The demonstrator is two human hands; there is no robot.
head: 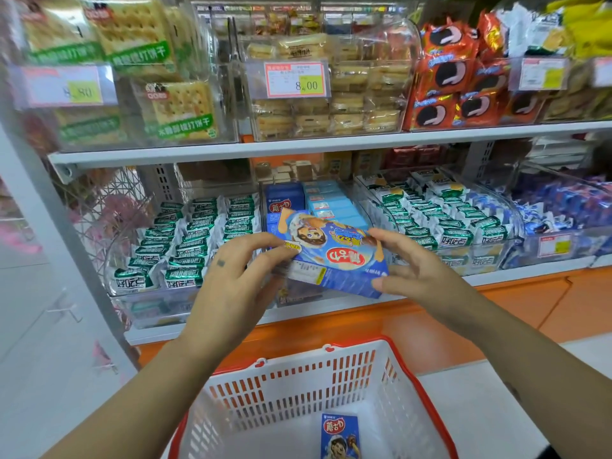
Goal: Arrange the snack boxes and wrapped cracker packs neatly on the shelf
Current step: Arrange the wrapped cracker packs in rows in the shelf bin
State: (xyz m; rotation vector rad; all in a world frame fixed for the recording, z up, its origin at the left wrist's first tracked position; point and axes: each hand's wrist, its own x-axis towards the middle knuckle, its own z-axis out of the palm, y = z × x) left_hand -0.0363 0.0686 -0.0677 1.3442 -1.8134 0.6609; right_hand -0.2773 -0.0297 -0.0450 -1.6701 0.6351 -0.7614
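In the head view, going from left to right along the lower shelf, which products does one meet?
green-and-white wrapped packs → blue snack boxes → second bin of green-and-white packs → blue-and-white wrapped packs. The held box overlaps the middle, so I leave it out.

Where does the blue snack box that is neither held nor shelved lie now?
The blue snack box lies face up at the bottom centre of the head view, inside the red-rimmed white shopping basket.
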